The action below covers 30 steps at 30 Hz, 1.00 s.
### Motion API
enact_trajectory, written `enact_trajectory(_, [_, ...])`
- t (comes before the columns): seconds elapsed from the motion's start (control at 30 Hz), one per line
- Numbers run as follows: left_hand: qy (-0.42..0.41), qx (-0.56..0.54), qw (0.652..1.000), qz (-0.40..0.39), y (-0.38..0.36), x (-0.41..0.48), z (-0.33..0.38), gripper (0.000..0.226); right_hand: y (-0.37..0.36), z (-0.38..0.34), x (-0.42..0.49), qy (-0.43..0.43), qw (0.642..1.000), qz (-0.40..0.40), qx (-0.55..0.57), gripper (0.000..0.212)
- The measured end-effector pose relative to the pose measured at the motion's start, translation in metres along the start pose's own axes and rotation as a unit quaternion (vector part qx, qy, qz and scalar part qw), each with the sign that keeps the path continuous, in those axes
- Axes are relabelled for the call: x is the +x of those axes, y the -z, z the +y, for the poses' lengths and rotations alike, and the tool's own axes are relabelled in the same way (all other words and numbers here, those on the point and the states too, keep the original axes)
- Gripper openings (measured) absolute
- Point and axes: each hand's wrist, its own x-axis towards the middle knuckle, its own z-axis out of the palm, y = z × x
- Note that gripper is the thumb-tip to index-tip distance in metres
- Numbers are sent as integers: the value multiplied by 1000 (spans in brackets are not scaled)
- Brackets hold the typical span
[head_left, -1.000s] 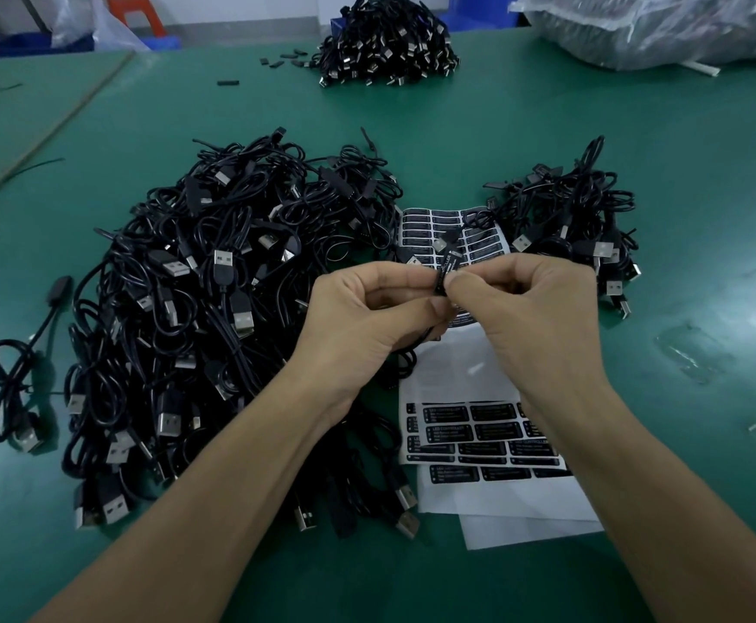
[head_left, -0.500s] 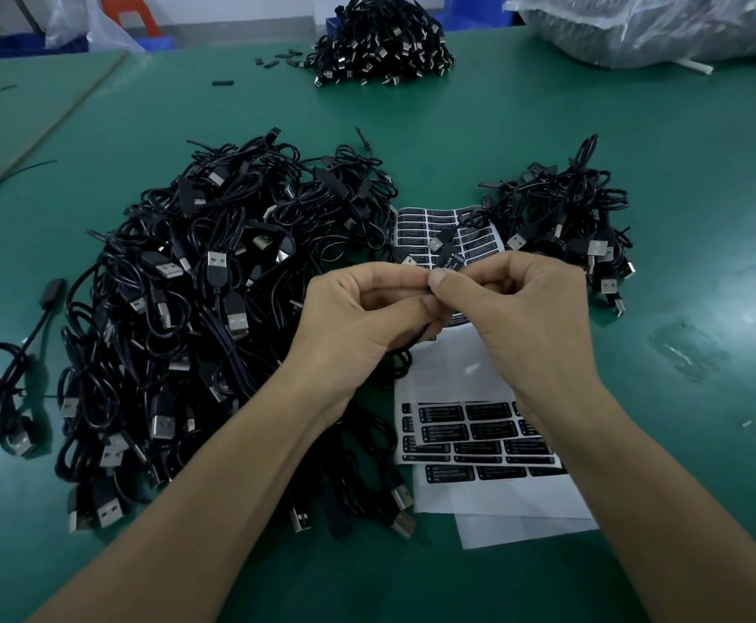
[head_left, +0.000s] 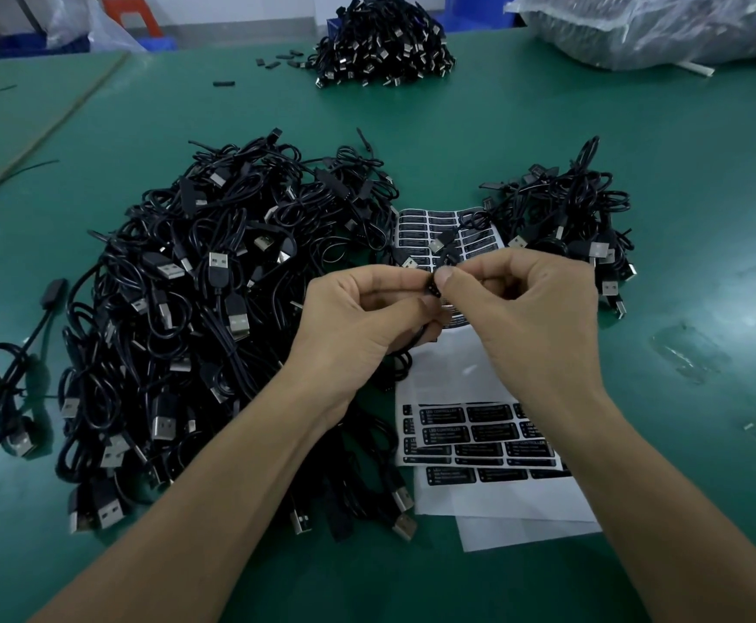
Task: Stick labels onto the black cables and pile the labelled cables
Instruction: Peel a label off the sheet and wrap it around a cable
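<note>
A green table (head_left: 524, 110) fills most of the view, with pale glare on its right side. At far left a wooden strip (head_left: 52, 128) separates it from a second green surface (head_left: 12, 87). Beyond stand a white wall (head_left: 241, 6), blue crates (head_left: 3, 40), an orange stool (head_left: 131, 11) and clear plastic bags (head_left: 659, 24).

Three cable heaps: large heap (head_left: 196, 317) centre left, small heap (head_left: 569, 222) centre right, far heap (head_left: 380, 51) top centre. One loose cable (head_left: 7, 379) far left. One held cable (head_left: 433, 287). One curled label sheet (head_left: 416, 231); flat sheets (head_left: 479, 438) below, at least three. Two hands: left hand (head_left: 362, 326), right hand (head_left: 533, 317).
</note>
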Motion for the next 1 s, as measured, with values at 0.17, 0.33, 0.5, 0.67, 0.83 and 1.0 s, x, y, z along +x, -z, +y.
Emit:
enact_trajectory(0.17, [8,0,1000,20,0,2,-2,19,1,-4,-2,49,999,0,11,23])
enact_trajectory(0.33, [6,-7,1000,21,0,2,-3,18,1,0,2,15,999,-21,28,20])
enact_trajectory(0.5, [2,-2,1000,15,0,1,-2,16,1,4,3,5,999,-34,13,16])
enact_trajectory(0.67, [9,-5,1000,16,0,1,-2,16,2,5,5,4,999,-39,24,15])
enact_trajectory(0.83, [16,-8,1000,23,-1,1,-2,21,2,5,5,5,999,-44,18,16])
enact_trajectory(1.0, [17,-6,1000,23,-2,1,0,19,2,5,5,7,999,-42,16,17])
